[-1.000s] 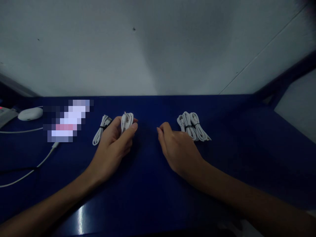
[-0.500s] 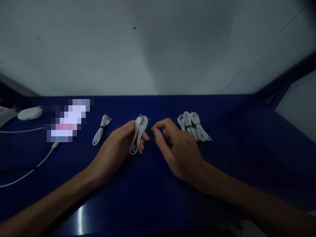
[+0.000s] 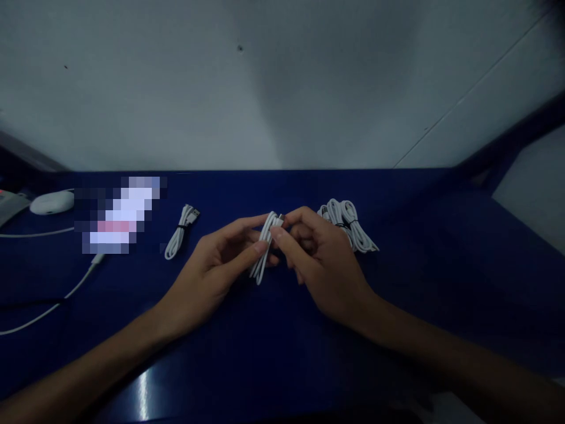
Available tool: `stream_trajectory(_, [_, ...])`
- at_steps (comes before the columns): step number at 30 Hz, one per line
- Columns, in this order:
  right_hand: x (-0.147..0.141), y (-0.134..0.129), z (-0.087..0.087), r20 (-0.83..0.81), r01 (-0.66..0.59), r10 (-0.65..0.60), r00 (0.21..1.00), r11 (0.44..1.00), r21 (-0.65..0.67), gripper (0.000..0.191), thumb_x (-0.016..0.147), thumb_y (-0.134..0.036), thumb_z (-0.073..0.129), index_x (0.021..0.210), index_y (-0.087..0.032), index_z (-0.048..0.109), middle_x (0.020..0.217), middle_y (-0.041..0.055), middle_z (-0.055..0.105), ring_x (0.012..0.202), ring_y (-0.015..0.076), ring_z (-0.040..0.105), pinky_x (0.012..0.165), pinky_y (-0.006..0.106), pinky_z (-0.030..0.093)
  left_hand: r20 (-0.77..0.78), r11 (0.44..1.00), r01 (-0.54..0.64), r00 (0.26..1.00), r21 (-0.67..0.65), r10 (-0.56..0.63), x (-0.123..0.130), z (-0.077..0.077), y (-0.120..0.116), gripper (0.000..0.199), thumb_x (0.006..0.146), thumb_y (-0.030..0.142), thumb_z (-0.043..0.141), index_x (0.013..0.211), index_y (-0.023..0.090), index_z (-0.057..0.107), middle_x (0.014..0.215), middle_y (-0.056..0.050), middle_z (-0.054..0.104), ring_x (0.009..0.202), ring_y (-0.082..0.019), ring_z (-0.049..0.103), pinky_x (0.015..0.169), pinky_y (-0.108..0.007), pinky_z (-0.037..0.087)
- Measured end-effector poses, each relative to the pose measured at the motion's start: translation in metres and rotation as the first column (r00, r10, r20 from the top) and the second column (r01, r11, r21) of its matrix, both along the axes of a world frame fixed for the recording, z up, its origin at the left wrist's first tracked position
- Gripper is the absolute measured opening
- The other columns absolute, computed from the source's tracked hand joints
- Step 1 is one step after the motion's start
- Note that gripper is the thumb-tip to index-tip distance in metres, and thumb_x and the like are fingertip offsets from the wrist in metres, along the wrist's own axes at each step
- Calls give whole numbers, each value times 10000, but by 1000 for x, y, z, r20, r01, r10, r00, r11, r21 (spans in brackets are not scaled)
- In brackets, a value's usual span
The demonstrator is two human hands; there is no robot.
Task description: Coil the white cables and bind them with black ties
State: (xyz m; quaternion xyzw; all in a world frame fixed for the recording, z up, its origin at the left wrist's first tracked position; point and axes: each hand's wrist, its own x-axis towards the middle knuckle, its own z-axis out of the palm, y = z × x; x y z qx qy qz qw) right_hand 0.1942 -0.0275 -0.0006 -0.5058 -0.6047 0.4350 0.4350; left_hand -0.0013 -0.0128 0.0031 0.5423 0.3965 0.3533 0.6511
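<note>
A coiled white cable [image 3: 261, 268] is held upright but tilted between my two hands, above the blue table. My left hand [image 3: 216, 271] pinches the middle of the coil between thumb and fingers. At the coil's upper end, my right hand [image 3: 324, 265] grips near the metal-tipped plug with thumb and forefinger. To the left lies another white cable [image 3: 175, 240], bundled with a black tie. Several tied white cables [image 3: 358, 228] lie side by side just beyond my right hand, which partly covers them.
On the left of the blue table [image 3: 212, 365] are a blurred-out bright device [image 3: 128, 212] with a white cord [image 3: 79, 288] and a white oval case [image 3: 53, 202]. A pale wall [image 3: 176, 88] rises behind the table.
My right hand has moved left slightly and closed on the plug end of the cable. My left thumb now presses on the coil, which has shifted right and turned.
</note>
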Motion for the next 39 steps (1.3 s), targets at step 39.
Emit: stream_trajectory(39, [6, 7, -1, -255, -74, 53, 966, 994, -74, 139, 980, -365, 807, 1020, -233, 824, 960, 44, 807, 848, 187, 737, 568, 252, 527, -72, 981, -189, 979, 44, 192, 2, 4, 1, 275, 904, 269, 895, 1170, 219, 849, 1023, -68, 858, 882, -217, 812, 796, -298, 641])
